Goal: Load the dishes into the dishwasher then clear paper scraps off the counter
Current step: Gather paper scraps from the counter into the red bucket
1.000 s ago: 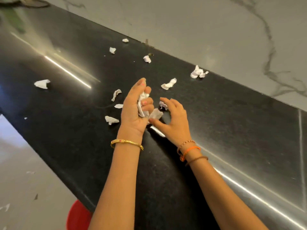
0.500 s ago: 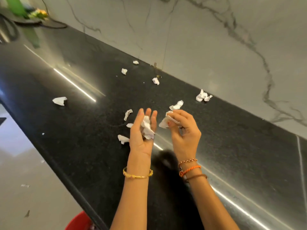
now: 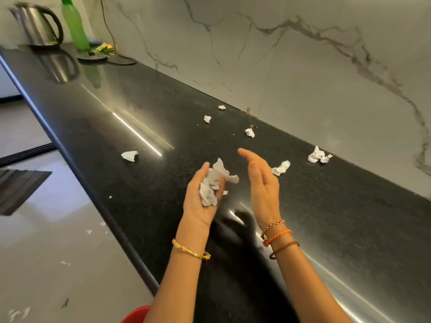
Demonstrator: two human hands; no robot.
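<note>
My left hand (image 3: 198, 201) is palm up above the black counter (image 3: 144, 117), cupping a bunch of white paper scraps (image 3: 213, 183) with its fingers curled round them. My right hand (image 3: 262, 183) hovers just to the right, fingers straight and relaxed, holding nothing. Several loose scraps lie on the counter: one to the left (image 3: 129, 156), one just behind my right hand (image 3: 281, 167), a crumpled cluster (image 3: 318, 156) near the wall, and small bits farther back (image 3: 249, 132) (image 3: 207, 118) (image 3: 221, 107).
A steel kettle (image 3: 38, 26) and a green bottle (image 3: 74, 24) stand at the counter's far left end, with a cable by the marble wall. Small scraps lie on the floor (image 3: 65, 263) left of the counter edge. A red container (image 3: 135, 314) shows below the edge.
My right hand has let go of its scrap into the left hand's bunch and opened. The view has tilted up, showing the kettle and bottle. The scraps near my left hand are gone from the counter.
</note>
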